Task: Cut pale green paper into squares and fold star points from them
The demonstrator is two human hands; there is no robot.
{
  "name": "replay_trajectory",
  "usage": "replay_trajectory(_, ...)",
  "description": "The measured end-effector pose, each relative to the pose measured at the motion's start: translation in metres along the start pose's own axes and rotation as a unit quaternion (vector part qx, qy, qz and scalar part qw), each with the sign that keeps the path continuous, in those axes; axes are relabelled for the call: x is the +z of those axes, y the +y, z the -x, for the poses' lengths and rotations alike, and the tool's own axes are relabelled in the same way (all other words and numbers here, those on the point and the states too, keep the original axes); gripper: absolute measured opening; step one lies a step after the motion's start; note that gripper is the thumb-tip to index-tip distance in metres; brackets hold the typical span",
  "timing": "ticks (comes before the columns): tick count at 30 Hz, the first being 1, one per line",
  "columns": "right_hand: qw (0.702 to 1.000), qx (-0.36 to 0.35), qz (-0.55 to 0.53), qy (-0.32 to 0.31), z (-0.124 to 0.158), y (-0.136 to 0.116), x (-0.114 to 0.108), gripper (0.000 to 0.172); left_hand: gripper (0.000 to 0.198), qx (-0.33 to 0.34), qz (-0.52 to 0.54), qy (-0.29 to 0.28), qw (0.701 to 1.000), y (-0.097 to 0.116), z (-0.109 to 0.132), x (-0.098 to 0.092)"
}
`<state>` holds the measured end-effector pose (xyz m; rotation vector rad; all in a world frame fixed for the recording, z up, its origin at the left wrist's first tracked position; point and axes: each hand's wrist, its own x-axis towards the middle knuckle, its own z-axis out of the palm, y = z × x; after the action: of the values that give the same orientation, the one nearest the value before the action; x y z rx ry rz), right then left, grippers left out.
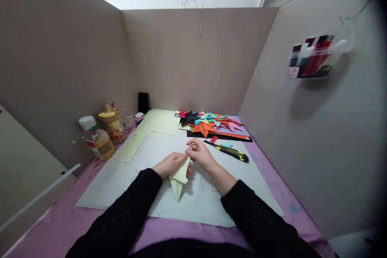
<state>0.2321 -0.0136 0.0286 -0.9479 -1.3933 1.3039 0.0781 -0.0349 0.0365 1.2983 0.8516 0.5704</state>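
A pale yellow-green folded paper (180, 175) is held up between my two hands, over a white paper sheet (121, 187). My left hand (173, 164) is closed around its left side, with the thumb near the upper part. At the paper's top corner, my right hand (198, 153) pinches the edge between thumb and fingers. The lower end of the folded piece tapers to a point toward me. Part of the fold is hidden behind my fingers. Just right of my right hand lies a yellow and black utility knife (231, 152).
Colourful folded paper stars (205, 127) are heaped at the back right. Pale yellow-green sheets (163, 123) lie at the back left. Bottles and tubs (102, 145) line the left side, and a black phone (143, 102) leans against the partition (199, 64).
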Motion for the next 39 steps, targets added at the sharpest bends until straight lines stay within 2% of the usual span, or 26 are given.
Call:
replay_trajectory(9, 0.996, -0.029, -0.005, 0.086, -0.007, -0.010, -0.016, 0.029, 0.033, 0.055, -0.139, 0.046, 0.988, -0.002, -0.001, -0.009)
replay_trajectory(13, 0.996, 0.000, -0.030, 0.079, -0.008, -0.005, -0.016, 0.035, 0.033, 0.069, -0.167, 0.060, 0.982, -0.003, -0.002, -0.008)
replay_trajectory(16, 0.997, 0.043, -0.043, 0.054, -0.004, 0.001, -0.007, 0.046, 0.034, 0.076, -0.175, 0.070, 0.979, -0.003, -0.003, -0.008)
replay_trajectory(19, 0.996, 0.056, -0.037, 0.054, 0.001, 0.005, 0.002, 0.048, 0.035, 0.070, -0.172, 0.080, 0.979, -0.004, -0.003, -0.010)
replay_trajectory(23, 0.995, 0.033, -0.056, 0.076, 0.001, 0.002, 0.002, 0.047, 0.035, 0.070, -0.159, 0.065, 0.983, -0.005, -0.003, -0.011)
replay_trajectory(28, 0.988, 0.041, -0.078, 0.126, -0.004, -0.004, -0.009, 0.050, 0.031, 0.062, -0.169, 0.053, 0.982, -0.002, -0.002, -0.012)
replay_trajectory(35, 0.986, 0.033, -0.088, 0.141, -0.007, -0.002, -0.015, 0.052, 0.031, 0.022, -0.136, 0.018, 0.990, 0.000, 0.001, -0.016)
replay_trajectory(39, 0.983, 0.028, -0.091, 0.160, -0.010, 0.001, -0.019, 0.051, 0.030, 0.010, -0.127, 0.019, 0.992, 0.000, 0.003, -0.022)
